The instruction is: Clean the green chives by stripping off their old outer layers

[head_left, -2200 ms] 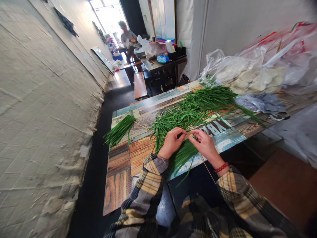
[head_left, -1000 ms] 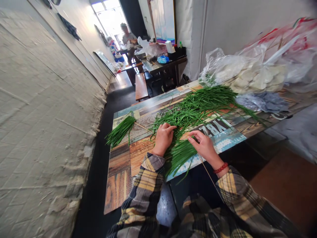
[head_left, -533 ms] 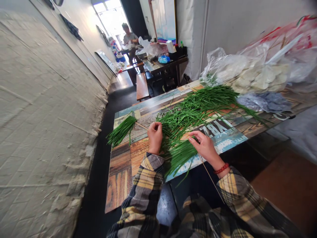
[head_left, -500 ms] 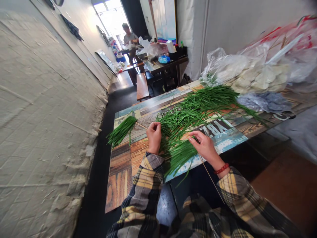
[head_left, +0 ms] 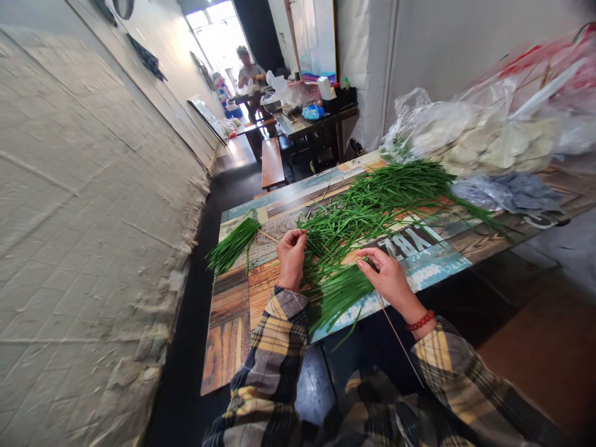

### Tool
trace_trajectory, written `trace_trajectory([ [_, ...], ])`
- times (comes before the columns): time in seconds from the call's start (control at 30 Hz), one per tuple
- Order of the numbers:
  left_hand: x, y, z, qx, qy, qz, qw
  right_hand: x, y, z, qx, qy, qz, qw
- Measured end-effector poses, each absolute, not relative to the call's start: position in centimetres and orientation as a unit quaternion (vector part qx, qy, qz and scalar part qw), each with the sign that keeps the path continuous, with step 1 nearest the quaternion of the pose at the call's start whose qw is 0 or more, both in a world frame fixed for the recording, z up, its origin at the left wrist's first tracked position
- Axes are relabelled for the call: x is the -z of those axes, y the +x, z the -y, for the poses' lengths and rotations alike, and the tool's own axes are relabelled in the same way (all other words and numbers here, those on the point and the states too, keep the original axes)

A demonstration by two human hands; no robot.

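on the bench point(head_left: 233, 323), the left hand point(head_left: 291, 257) has its fingers pinched together on a few stalks at the edge of the loose chive pile point(head_left: 372, 205). right hand point(head_left: 388, 279) has fingers clamped on a thin skewer point(head_left: 395, 335) over the threaded bunch point(head_left: 338, 295) (looks mid-threading). next move probably calls for lining those stalks up with the skewer tip.

Plastic bags point(head_left: 470, 133) (translucent), wooden bench point(head_left: 271, 164).

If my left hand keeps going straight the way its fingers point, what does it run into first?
The left hand points away across the table, its fingertips pinching chive stalks. Straight ahead it would likely meet the edge of the loose chive pile first, though depth is hard to judge.
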State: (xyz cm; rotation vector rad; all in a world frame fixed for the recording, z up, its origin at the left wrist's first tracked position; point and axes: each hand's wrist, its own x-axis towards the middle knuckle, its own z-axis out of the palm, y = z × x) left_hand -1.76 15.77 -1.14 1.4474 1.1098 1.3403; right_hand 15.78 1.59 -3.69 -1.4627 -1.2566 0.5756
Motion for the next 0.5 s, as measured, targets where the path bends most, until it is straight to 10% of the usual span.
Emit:
trace_trajectory([
  [0.5, 0.0, -3.1, -15.4, -0.512, 0.59, -0.459, 0.424, 4.2, 16.0, -1.4, -0.243, -0.608, 0.544, 0.524],
])
